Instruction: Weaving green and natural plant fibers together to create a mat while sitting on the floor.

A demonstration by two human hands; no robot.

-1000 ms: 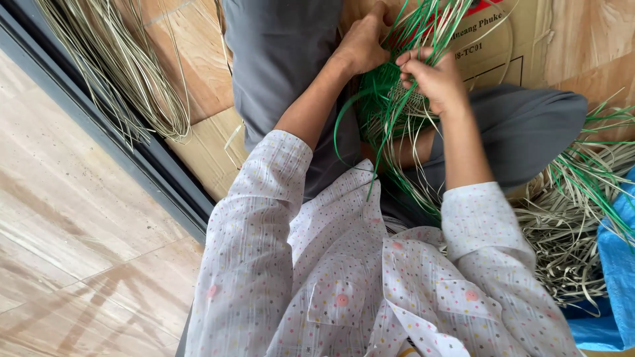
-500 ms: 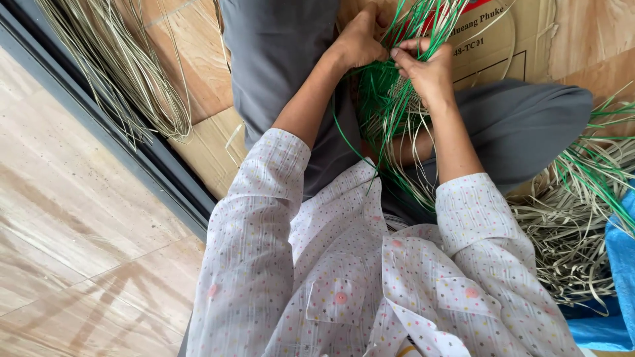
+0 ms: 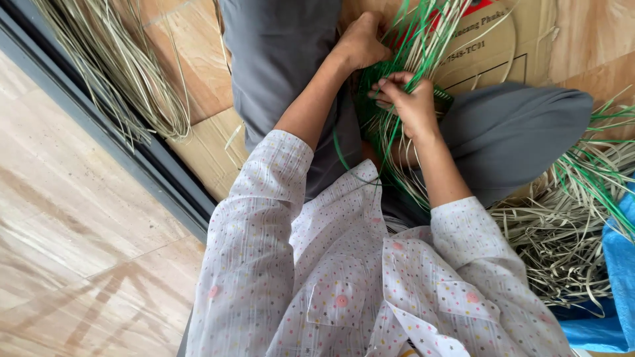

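Note:
I sit on the floor in grey trousers (image 3: 284, 59) and a dotted white shirt, with a woven piece of green and pale straw strips (image 3: 390, 132) between my knees. My left hand (image 3: 360, 43) presses down on the upper edge of the weave, fingers closed over the strips. My right hand (image 3: 410, 102) pinches a few green strips (image 3: 423, 39) that run up and away from the weave. Loose strip ends hang down toward my lap.
A flattened cardboard box (image 3: 489, 53) lies under the weave. A heap of dry straw strips (image 3: 569, 231) sits at my right, beside blue plastic sheeting (image 3: 615, 277). Another bundle of pale straw (image 3: 112, 79) lies at the left along a dark door track (image 3: 119, 152).
My right hand has moved down and toward me along the green strips. My left hand has stayed on the upper edge of the weave.

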